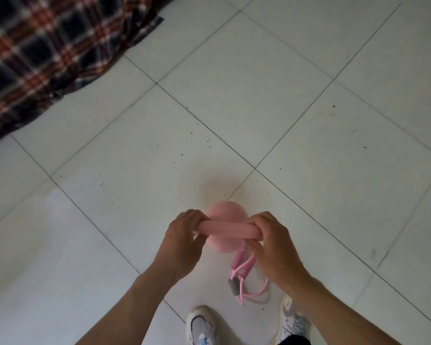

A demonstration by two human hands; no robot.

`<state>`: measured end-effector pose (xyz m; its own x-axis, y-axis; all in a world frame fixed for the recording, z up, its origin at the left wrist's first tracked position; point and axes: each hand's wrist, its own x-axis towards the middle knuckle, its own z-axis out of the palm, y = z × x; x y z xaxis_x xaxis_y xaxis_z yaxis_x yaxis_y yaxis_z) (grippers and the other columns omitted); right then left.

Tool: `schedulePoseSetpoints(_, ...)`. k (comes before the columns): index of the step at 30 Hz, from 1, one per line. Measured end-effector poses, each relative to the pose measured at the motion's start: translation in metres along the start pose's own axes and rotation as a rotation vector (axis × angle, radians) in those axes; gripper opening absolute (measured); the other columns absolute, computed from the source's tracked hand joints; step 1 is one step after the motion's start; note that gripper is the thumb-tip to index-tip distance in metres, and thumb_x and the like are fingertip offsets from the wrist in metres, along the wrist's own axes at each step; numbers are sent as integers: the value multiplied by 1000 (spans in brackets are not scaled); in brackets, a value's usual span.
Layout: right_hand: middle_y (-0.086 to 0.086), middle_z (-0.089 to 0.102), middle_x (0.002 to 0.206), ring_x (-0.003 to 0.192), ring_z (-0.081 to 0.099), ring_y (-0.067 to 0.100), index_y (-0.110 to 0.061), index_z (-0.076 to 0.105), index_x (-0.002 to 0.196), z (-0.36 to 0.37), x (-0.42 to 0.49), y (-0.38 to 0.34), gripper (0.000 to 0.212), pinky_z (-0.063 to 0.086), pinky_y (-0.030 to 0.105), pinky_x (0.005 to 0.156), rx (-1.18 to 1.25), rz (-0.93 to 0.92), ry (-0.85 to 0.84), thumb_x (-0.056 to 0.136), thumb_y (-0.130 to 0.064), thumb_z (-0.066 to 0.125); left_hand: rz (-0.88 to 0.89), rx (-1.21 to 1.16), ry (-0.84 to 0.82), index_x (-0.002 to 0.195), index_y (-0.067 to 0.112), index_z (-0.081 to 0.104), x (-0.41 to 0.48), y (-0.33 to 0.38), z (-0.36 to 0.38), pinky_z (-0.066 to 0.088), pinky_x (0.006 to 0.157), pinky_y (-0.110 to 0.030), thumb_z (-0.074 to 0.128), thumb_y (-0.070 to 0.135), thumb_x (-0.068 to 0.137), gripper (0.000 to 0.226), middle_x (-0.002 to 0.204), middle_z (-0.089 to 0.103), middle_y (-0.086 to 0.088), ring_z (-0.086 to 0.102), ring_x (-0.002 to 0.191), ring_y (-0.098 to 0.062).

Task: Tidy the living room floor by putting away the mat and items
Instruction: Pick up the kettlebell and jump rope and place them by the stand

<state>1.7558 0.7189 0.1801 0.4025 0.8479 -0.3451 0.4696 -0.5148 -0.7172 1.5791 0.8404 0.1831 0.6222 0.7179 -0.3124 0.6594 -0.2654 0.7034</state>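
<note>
I hold a pink foam-handled exercise band (228,230) level in front of me, above the white tiled floor (234,108). My left hand (182,240) grips the left end of its pink bar and my right hand (271,242) grips the right end. A second pink padded part shows blurred behind and below the bar. Pink cords with a grey sleeve (237,277) dangle beneath my right hand, above my shoes. No mat is in view.
A plaid blanket (47,51) in dark blue, red and white drapes down to the floor at the upper left. My two white sneakers (202,324) stand at the bottom edge. Small dark crumbs dot the tiles ahead.
</note>
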Motion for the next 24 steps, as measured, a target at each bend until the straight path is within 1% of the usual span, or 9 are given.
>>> schedulePoseSetpoints(2, -9, 57, 95, 87, 57, -5, -16, 63, 97, -21, 1, -26, 18, 42, 5, 71, -1, -42, 43, 86, -7, 74, 28, -5, 34, 93, 16, 65, 0, 25, -27, 40, 73, -14, 71, -1, 84, 20, 88, 62, 9, 55, 83, -11)
schedulePoseSetpoints(5, -6, 59, 90, 79, 57, -1, -13, 65, 92, -54, 3, -67, 16, 40, 4, 66, -11, -102, 115, 84, -2, 73, 60, -22, 87, 94, 16, 63, -1, 60, -69, 39, 71, -8, 69, 0, 87, 19, 88, 62, 9, 55, 82, -9)
schedulePoseSetpoints(8, -6, 61, 82, 71, 55, 3, -13, 66, 84, -90, 4, -112, 16, 37, 8, 61, -63, -174, 149, 79, 1, 72, 78, -27, 136, 93, 24, 59, -8, 94, -111, 37, 68, -11, 68, 2, 89, 24, 88, 62, 10, 55, 81, -4)
schedulePoseSetpoints(11, -7, 61, 77, 67, 54, 7, -13, 67, 81, -132, -6, -160, 17, 36, 11, 60, -82, -241, 164, 77, 3, 71, 58, -43, 147, 90, 27, 57, -26, 137, -155, 36, 63, -9, 67, 5, 90, 24, 86, 61, 12, 53, 76, 3)
schedulePoseSetpoints(15, -7, 64, 73, 65, 56, 12, -14, 70, 81, -186, -25, -225, 18, 43, 23, 59, -44, -314, 201, 74, 3, 69, 28, -77, 172, 89, 26, 58, -53, 193, -211, 37, 62, -11, 64, 9, 94, 18, 88, 65, 9, 57, 81, -3)
schedulePoseSetpoints(19, -7, 62, 66, 62, 53, 11, -19, 69, 77, -243, -54, -293, 20, 38, 17, 54, 36, -318, 157, 74, 1, 67, 57, -113, 212, 86, 22, 59, -84, 255, -270, 42, 60, -12, 61, 4, 90, 19, 81, 65, 8, 58, 77, -5)
schedulePoseSetpoints(20, -7, 61, 64, 60, 53, 10, -19, 68, 77, -259, -63, -310, 21, 38, 17, 53, 42, -326, 145, 74, 2, 66, 64, -123, 220, 85, 22, 60, -94, 271, -286, 41, 59, -12, 61, 2, 89, 20, 79, 65, 7, 57, 75, -5)
schedulePoseSetpoints(21, -7, 61, 65, 59, 53, 10, -19, 67, 77, -272, -70, -324, 22, 41, 21, 53, 43, -339, 129, 73, 3, 66, 65, -143, 224, 84, 21, 60, -102, 286, -299, 41, 58, -12, 62, 2, 87, 20, 77, 64, 7, 57, 72, -4)
schedulePoseSetpoints(24, -6, 62, 68, 60, 57, 15, -19, 64, 76, -311, -95, -369, 25, 50, 38, 57, 43, -401, 103, 70, 4, 65, 86, -202, 243, 83, 19, 62, -128, 330, -340, 42, 57, -13, 65, 1, 86, 19, 75, 64, 6, 56, 67, -2)
